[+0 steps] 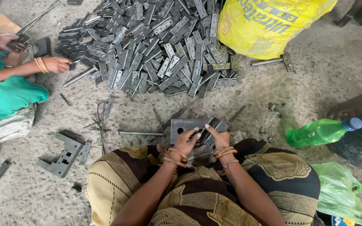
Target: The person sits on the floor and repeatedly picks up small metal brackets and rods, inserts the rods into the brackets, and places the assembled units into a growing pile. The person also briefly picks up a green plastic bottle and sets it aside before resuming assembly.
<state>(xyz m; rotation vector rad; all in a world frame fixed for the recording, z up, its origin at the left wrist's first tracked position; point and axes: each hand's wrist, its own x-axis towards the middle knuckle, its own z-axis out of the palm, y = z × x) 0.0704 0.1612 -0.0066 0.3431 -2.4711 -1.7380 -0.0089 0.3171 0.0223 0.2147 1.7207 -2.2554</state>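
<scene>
Concrete floor (315, 83); hands (202, 140) curled around hinges (212, 129)

A yellow sack (269, 25) sits behind the hinge pile (156, 46); a green bottle (321, 132) lies nearby.

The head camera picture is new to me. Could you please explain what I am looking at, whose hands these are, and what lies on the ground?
There is one picture, taken by a camera worn on a person's head, looking down at their lap and hands. No machine is involved. The person sits on a rough concrete floor. Their left hand rests against a flat metal block with a round hole; their right hand holds a small stack of hinge plates beside it. Ahead lies a big pile of grey metal hinge plates, with a yellow sack to its right. Thin metal rods lie scattered nearby. A green plastic bottle lies at the right. At the left, a co-worker's hand reaches toward the pile.
</scene>
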